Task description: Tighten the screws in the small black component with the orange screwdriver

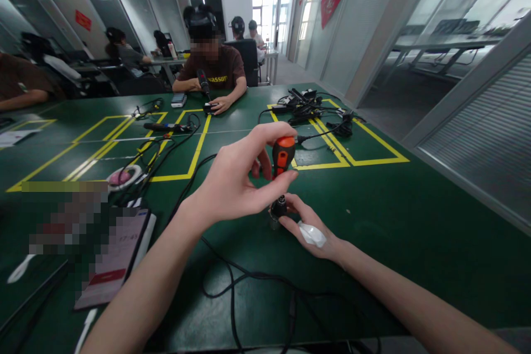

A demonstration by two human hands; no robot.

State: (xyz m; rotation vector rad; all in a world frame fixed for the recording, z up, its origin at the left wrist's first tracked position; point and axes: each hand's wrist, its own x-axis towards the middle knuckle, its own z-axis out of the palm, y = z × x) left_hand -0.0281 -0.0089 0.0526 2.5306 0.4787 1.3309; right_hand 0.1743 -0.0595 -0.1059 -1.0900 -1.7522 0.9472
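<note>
An orange and black screwdriver [283, 154] stands nearly upright over the green table, its tip end pointing down. The thumb and fingers of my left hand [236, 177] are closed around its handle, with the index finger on top. Below it, the fingertips of my right hand [309, 227] close on a small dark cylindrical piece [278, 207] at the tool's lower end. Whether that piece is part of the screwdriver cannot be made out. A crumpled white patch [312, 235] lies against my right hand near the thumb.
Black cables [249, 275] run across the green table [373, 243] in front of me. A tablet-like screen [120, 254] lies at left, near a white ring [124, 177]. Tangled black cords [302, 105] sit farther back. Opposite, a person [215, 69] holds a power tool [203, 82].
</note>
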